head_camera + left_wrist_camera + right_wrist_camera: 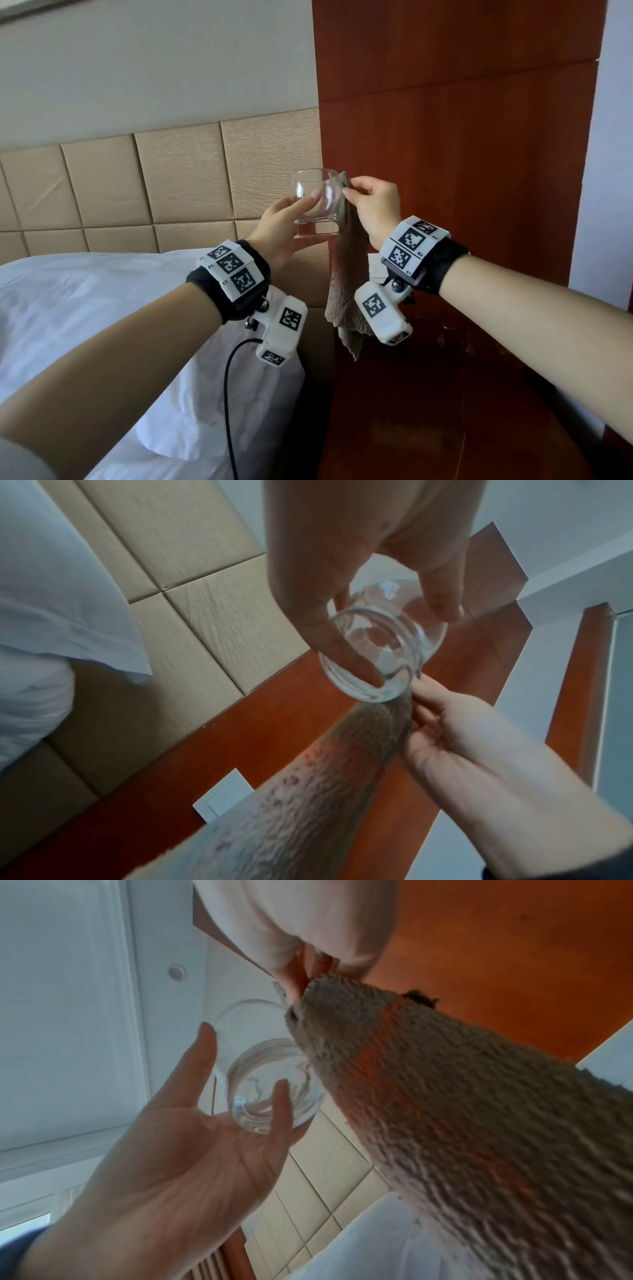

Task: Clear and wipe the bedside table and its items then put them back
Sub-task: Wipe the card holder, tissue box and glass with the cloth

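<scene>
Our left hand (277, 229) cradles the clear glass (317, 205) by its thick base, up in the air between bed and bedside table (445, 394). Our right hand (375, 205) pinches the soft, limp cloth (342, 284) against the rim. The glass looks smooth, rigid and breakable, so we judge the heavy base the safest grip.

The glass (317, 205) sits between the left hand's fingers (301, 205) and the right hand's fingers (356, 192), with the cloth (344, 284) hanging below the right fingers beside the glass, the desk (445, 394) beneath, and the bed (102, 308) left of the left fingers.
</scene>
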Motion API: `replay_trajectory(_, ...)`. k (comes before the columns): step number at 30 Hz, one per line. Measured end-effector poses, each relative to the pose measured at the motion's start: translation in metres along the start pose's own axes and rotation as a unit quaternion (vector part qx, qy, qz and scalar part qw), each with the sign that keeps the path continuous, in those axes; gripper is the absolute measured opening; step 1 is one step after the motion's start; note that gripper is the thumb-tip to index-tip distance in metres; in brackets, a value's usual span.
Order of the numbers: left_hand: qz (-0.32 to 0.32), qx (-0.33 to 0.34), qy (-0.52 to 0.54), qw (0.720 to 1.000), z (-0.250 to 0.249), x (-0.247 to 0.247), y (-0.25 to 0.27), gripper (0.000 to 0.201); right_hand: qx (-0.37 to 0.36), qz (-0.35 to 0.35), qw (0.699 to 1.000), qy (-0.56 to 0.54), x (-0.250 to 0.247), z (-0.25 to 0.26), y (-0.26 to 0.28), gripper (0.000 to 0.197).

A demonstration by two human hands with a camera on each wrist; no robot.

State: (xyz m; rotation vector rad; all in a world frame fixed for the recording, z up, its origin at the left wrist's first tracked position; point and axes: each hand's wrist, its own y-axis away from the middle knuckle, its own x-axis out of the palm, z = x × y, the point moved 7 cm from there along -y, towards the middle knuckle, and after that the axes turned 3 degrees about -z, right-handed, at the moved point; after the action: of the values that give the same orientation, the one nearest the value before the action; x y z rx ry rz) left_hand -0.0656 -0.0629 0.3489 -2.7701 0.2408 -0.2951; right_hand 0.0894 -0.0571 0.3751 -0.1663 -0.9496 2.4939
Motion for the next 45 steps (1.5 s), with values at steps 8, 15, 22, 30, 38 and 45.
replay_trajectory(8, -0.046, 0.002, 0.041, 0.998, 0.005, -0.006, -0.002, 0.038, -0.018, -0.001, 1.000, 0.017, 0.001, -0.004, -0.001, 0.020)
replay_trajectory(15, -0.028, -0.024, 0.020, 0.999, 0.014, -0.005, -0.006, 0.070, -0.040, 0.025, 0.999, 0.023, 0.004, 0.000, -0.002, 0.022)
replay_trajectory(22, -0.019, -0.034, 0.025, 0.999, 0.024, 0.001, -0.008, 0.062, -0.045, 0.048, 0.996, 0.062, -0.004, -0.009, -0.004, 0.024)
replay_trajectory(30, 0.042, -0.030, 0.022, 0.998, 0.031, 0.039, -0.002, 0.056, -0.035, 0.056, 0.997, 0.034, -0.030, -0.029, 0.002, 0.020)
replay_trajectory(38, 0.047, -0.048, 0.045, 0.997, 0.055, 0.060, -0.013, 0.055, -0.011, 0.017, 0.994, 0.108, -0.086, -0.052, -0.006, 0.023)
replay_trajectory(45, 0.058, -0.083, 0.078, 0.992, 0.087, 0.087, -0.020, 0.054, 0.048, 0.030, 0.976, 0.209, -0.136, -0.087, 0.004, 0.026)
